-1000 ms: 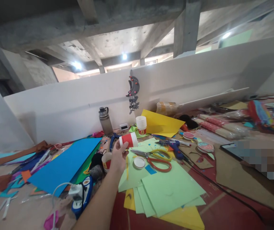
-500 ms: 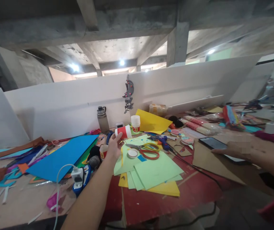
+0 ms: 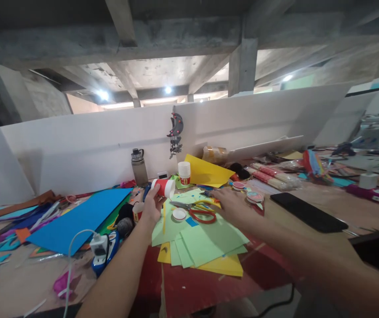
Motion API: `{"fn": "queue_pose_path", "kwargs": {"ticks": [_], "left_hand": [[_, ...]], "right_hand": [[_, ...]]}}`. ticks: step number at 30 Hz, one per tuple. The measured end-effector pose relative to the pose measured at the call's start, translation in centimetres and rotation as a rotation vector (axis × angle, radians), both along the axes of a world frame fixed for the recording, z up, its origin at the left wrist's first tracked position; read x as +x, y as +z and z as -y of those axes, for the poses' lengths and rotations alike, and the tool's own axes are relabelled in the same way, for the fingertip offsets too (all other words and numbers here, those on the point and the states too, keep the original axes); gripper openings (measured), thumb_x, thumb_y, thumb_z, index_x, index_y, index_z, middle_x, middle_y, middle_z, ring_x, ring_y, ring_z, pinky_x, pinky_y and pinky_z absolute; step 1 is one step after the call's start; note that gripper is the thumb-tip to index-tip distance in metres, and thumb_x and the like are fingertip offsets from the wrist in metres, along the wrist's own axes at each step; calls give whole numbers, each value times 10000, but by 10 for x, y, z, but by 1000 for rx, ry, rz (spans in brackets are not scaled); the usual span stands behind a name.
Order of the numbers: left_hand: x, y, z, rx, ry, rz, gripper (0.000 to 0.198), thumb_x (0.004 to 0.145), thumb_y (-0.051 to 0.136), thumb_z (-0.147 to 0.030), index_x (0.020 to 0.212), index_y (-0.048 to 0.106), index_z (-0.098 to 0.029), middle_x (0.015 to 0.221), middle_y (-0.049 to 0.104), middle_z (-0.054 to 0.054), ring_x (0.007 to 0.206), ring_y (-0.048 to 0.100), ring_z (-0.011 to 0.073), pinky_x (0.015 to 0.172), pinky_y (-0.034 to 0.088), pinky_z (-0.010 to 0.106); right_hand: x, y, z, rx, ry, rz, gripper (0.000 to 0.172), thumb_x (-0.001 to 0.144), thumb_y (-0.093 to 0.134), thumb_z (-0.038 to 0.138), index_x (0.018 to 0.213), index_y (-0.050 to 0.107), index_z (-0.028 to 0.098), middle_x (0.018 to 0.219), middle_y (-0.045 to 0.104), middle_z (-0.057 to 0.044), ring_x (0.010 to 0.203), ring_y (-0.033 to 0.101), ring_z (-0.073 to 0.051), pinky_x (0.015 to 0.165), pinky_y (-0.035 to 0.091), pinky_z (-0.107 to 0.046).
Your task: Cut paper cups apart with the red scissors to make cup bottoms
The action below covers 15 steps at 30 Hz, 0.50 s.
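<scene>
My left hand (image 3: 152, 206) is closed around a red and white paper cup (image 3: 163, 188), tipped on its side with its white end toward the right. My right hand (image 3: 231, 204) lies over the glue gun, fingers stretched toward the left; it hides most of the glue gun, and only the dark nozzle (image 3: 205, 193) shows. Beside those fingertips are scissors (image 3: 203, 215) with yellow and red handles. A small white round lid (image 3: 179, 214) rests on light green paper sheets (image 3: 214, 240). Another red and white cup (image 3: 137, 212) stands behind my left wrist.
A stack of paper cups (image 3: 184, 171) stands before yellow paper (image 3: 206, 171). Further left are a grey bottle (image 3: 139, 168), blue paper (image 3: 83, 218) and a white charger (image 3: 98, 244) with its cable. A dark phone (image 3: 307, 212) lies on cardboard at the right.
My right hand has left the phone and moved left over the glue gun. The phone's screen has gone dark. My left hand still holds the cup, now turned slightly.
</scene>
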<state>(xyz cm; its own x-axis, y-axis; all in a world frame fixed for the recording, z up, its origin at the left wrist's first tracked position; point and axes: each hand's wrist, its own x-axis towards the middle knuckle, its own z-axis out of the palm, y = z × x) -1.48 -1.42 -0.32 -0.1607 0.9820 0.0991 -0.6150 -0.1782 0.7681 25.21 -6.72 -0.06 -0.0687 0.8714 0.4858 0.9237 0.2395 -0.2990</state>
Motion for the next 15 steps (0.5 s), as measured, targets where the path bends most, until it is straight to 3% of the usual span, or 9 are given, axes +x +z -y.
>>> {"fn": "queue_pose_path", "kwargs": {"ticks": [2,5,9,15], "left_hand": [[-1,1,0,-19,2,48,313,612,765,-308,851,619,-168,749,693,12,617,631,118,573,489,225],[-3,1,-1,-22,-8,89,313,646,743,-303,905,620,-177,778,705,10,656,647,129,598,507,238],[-4,-3,-4,-51,-3,81,335,670,738,-311,959,616,-193,786,706,-4,624,638,121,576,507,239],[-1,-3,-2,-93,-38,133,318,715,705,-384,962,646,-193,791,694,18,651,640,141,552,514,247]], "right_hand": [[-32,-13,-12,-107,129,199,319,824,591,349,1115,612,219,1145,601,-117,1114,494,-264,918,352,-383],[-60,-24,-27,-209,161,319,303,855,512,253,1126,599,150,1117,592,-170,1071,521,-288,898,362,-409],[-70,-27,-40,-286,176,380,339,839,453,118,1146,596,136,1075,589,-188,964,580,-273,822,407,-375],[-74,-30,-62,-271,147,303,359,846,443,120,1177,583,114,1127,547,-206,1019,549,-270,810,414,-333]]}}
